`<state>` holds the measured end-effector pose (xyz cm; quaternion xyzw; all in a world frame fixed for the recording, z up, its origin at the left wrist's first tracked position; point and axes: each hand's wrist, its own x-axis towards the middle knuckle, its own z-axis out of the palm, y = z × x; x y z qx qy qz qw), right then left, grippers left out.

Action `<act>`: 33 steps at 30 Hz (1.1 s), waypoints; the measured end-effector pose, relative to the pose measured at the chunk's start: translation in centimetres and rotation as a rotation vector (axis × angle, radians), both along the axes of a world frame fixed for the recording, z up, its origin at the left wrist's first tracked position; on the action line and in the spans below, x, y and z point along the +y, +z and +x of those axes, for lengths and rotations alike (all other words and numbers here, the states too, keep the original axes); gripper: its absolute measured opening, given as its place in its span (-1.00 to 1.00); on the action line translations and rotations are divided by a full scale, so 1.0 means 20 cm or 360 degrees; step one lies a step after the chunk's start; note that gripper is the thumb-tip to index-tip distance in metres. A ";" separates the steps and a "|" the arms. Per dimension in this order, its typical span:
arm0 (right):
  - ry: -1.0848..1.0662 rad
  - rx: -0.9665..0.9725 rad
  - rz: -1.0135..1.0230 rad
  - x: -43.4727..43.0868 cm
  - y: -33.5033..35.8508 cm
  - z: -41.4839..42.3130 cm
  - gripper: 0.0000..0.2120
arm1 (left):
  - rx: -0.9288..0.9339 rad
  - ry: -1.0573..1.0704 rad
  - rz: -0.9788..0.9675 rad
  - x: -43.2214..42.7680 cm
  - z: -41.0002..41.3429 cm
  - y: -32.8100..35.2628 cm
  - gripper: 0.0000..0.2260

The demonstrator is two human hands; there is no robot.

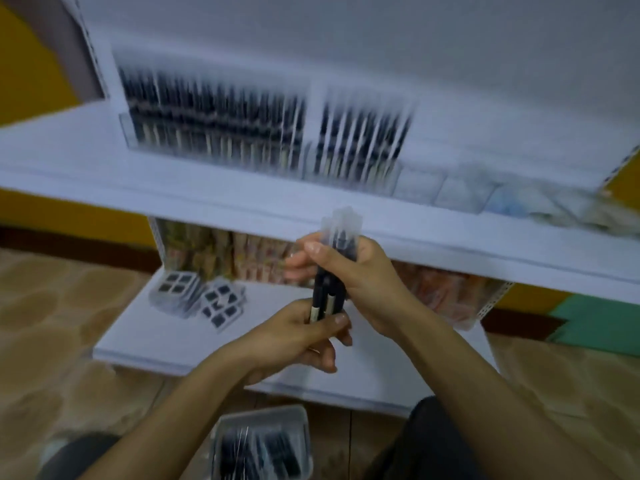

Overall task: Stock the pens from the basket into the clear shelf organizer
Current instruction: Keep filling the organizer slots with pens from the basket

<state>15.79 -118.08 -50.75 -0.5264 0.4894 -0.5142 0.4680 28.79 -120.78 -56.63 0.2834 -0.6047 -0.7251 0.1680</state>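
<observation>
At the bottom edge of the view, on the floor between the person's knees, a clear basket [302, 422] holds dark pens [263, 452], streaked by blur.

Above it, in front of the shelving, both hands hold a bundle of black pens [327, 289] upright. The left hand [304, 337] grips the lower ends, thumb across the pale bands on the barrels, fingers curled behind. The right hand [363, 271] wraps the upper part, where a clear sleeve [341, 223] sticks up past the fingers. Any print on the barrels is too blurred to read.

Behind the hands lies the lower shelf [156, 337]. Near its left edge sit two clear boxes [176, 292] with dark squares inside, the right one tilted. Orange and yellow packets [242, 254] stand along its back.

The upper shelf [207, 188] crosses the view; its front edge is level with the sleeve's tip. On it stands the clear shelf organizer [126, 133], its left and middle compartments packed with upright black pens [214, 123], the right compartments [419, 183] showing only clear walls. Crumpled clear plastic [540, 202] lies near the shelf's right edge.
</observation>
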 end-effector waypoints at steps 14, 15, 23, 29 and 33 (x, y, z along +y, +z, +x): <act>-0.0415 0.0006 -0.0260 0.07 0.19 -0.32 -0.85 | 0.0435 0.0215 -0.0449 -0.09 -0.28 0.30 -0.73; -0.0418 0.0003 -0.0289 0.06 0.19 -0.33 -0.86 | 0.0450 0.0244 -0.0467 -0.10 -0.29 0.32 -0.73; -0.0687 -0.0027 -0.0448 -0.02 0.24 -0.39 -0.92 | 0.0321 0.0451 -0.0672 -0.18 -0.37 0.37 -0.79; -0.1152 -0.0121 -0.0608 -0.29 0.37 -0.65 -0.86 | 0.0012 0.0642 -0.1046 -0.49 -0.45 0.44 -0.77; -0.1321 0.0205 -0.0733 -0.48 0.34 -0.76 -0.85 | 0.0039 0.0515 -0.1140 -0.62 -0.54 0.43 -0.82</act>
